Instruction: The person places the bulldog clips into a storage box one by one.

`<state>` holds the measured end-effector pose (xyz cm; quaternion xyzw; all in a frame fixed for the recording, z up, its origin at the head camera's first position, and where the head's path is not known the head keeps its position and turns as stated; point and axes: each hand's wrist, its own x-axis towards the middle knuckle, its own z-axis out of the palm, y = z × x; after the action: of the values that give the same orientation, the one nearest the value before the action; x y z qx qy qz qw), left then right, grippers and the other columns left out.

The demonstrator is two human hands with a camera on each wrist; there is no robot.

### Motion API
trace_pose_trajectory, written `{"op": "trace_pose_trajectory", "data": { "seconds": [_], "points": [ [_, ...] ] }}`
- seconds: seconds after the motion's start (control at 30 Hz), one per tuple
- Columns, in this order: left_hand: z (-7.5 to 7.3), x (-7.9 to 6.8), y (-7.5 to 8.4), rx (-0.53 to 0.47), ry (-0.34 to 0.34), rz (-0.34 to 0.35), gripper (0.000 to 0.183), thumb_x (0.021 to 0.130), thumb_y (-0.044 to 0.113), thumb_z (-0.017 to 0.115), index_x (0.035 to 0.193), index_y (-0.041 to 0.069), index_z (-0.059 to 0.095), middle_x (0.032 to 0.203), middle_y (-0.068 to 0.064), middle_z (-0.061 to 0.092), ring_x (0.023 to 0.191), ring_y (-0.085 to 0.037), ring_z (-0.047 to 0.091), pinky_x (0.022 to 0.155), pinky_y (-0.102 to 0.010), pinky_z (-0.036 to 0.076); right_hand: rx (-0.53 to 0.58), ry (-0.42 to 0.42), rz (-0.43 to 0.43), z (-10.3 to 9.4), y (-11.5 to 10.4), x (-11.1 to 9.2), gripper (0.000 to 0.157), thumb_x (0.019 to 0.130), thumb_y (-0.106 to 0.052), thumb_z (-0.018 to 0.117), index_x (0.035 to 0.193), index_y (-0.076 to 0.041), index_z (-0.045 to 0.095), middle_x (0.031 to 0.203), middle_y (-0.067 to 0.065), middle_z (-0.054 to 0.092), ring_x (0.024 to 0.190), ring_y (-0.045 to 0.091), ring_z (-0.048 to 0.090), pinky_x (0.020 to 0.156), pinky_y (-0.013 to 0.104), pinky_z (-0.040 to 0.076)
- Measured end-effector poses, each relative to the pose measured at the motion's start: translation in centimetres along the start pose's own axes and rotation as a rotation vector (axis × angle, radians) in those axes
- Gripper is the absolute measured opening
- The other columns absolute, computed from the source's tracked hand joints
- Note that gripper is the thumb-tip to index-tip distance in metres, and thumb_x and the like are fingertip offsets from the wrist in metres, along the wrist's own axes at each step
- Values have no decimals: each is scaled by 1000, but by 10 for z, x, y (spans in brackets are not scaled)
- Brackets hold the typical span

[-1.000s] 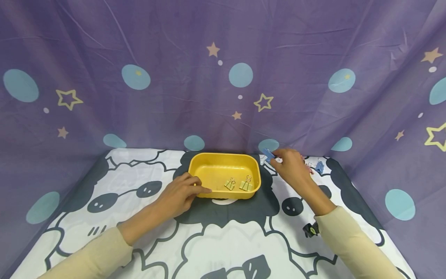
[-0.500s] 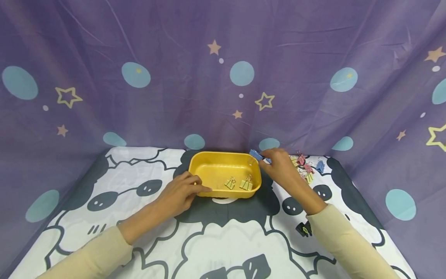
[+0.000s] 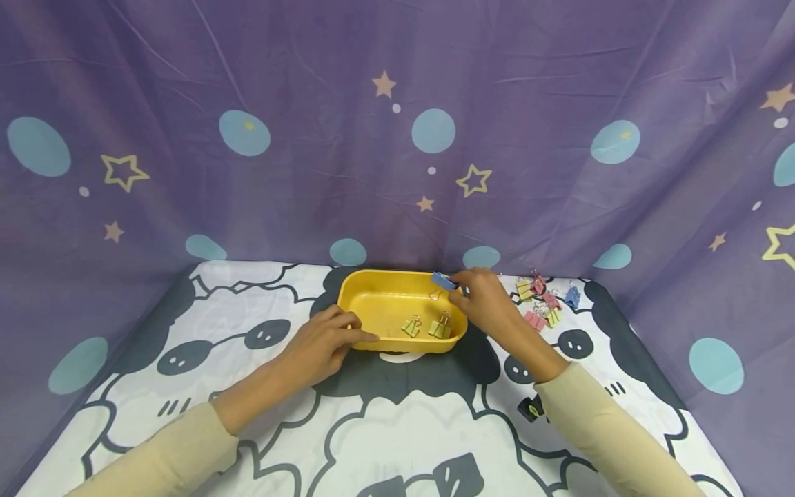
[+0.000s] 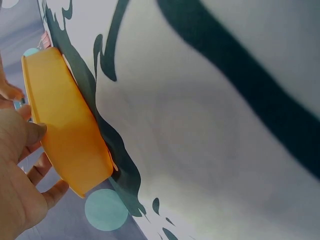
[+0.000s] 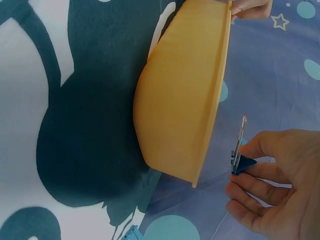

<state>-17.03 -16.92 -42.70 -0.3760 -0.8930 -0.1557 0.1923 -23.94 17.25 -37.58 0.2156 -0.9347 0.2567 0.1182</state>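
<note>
A yellow tray (image 3: 404, 345) stands at the back middle of the table, with two pale yellow binder clips (image 3: 441, 328) inside near its front right. My left hand (image 3: 323, 345) holds the tray's front left corner; the left wrist view shows the thumb against the outer wall (image 4: 70, 115). My right hand (image 3: 487, 297) pinches a blue binder clip (image 3: 444, 281) between thumb and fingers, over the tray's back right part. In the right wrist view this clip (image 5: 242, 164) hangs beside the rim with its wire handles pointing up.
Several pink and yellow binder clips (image 3: 537, 319) lie in a loose group right of the tray, with a blue clip (image 3: 572, 297) beside them. A black clip (image 3: 530, 408) lies nearer, by the right sleeve. A purple curtain (image 3: 298, 221) hangs behind the table.
My right hand has carried the blue binder clip leftwards, from right of the tray to over its back right part. The pink and yellow clips have come into fuller view. My left hand stays put.
</note>
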Motion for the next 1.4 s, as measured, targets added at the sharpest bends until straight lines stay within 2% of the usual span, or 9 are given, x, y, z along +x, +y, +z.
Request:
{"op": "trace_pose_trajectory", "data": {
  "seconds": [0.33,0.67,0.9,0.97,1.1,1.2,1.3,1.4],
  "points": [
    [2,0,0,-11,-2,1,50,91,-11,79,120,28,90,105,2,76,99,-19,59,86,-37,55,-6,-1,-32,9,0,3,27,98,-9,76,120,6,83,120,24,82,100,37,70,89,52,59],
    [1,1,0,2,-7,2,48,92,-10,79,120,28,90,107,2,76,99,-20,60,87,-37,56,-3,-20,2,11,-3,4,31,98,-10,77,124,5,83,124,24,82,103,38,69,90,51,58],
    [1,2,0,1,-4,5,49,91,-10,79,121,28,90,106,2,76,99,-20,60,87,-37,55,-24,-40,-2,13,0,5,36,98,-11,76,127,10,80,129,29,80,119,48,73,107,60,59],
    [0,2,0,0,-4,4,49,91,-11,79,121,27,90,105,2,76,99,-20,60,87,-37,55,-16,-42,9,13,0,5,36,98,-11,75,127,10,80,129,29,80,118,47,73,107,60,59],
    [-2,0,0,3,-5,-4,49,91,-11,80,120,27,90,105,2,76,99,-20,59,86,-37,55,-15,-35,9,12,1,3,34,99,-10,74,126,9,81,128,28,80,106,41,71,95,53,60],
    [-3,0,0,6,-9,-7,49,91,-10,80,121,27,90,105,2,76,99,-20,60,87,-37,55,-25,-22,0,10,3,2,33,99,-10,74,126,8,81,128,27,81,107,42,71,97,54,61],
    [-3,0,0,4,-12,-9,49,91,-11,80,121,27,90,106,2,76,100,-20,60,87,-37,55,-18,-13,-5,8,4,0,33,99,-10,75,126,8,81,129,28,80,120,48,73,109,61,58],
    [-2,0,0,0,-12,-8,49,91,-11,80,121,27,90,106,2,76,100,-20,60,87,-37,55,-4,-6,-10,6,7,-2,33,99,-10,75,126,8,81,129,28,80,125,50,72,114,64,55]
  ]
}}
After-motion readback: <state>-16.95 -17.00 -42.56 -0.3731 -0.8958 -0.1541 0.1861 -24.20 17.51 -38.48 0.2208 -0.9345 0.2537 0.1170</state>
